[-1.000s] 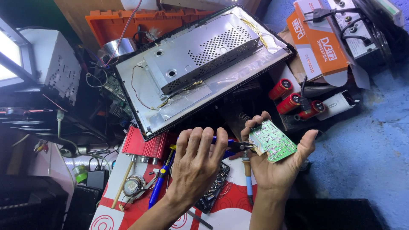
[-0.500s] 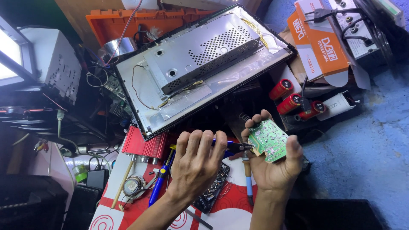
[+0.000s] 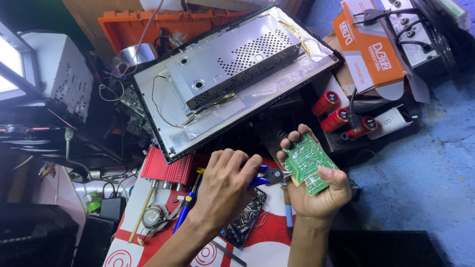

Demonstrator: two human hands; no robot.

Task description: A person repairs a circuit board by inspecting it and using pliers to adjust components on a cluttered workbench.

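Observation:
My right hand holds a small green circuit board by its edges, solder side up, thumb pressed on its lower right corner. My left hand grips blue-handled cutters, whose dark jaws touch the board's left edge. Both hands hover over a red and white mat. A dark circuit board lies on the mat under my left wrist.
An opened flat screen with a perforated metal cover lies behind my hands. Three red capacitors and an orange carton sit at right. A red heat sink, screwdrivers and a soldering iron lie nearby. Blue floor at right.
My right hand's fingers have closed around the green board. My left hand, open before, now grips the cutters with their jaws at the board's edge.

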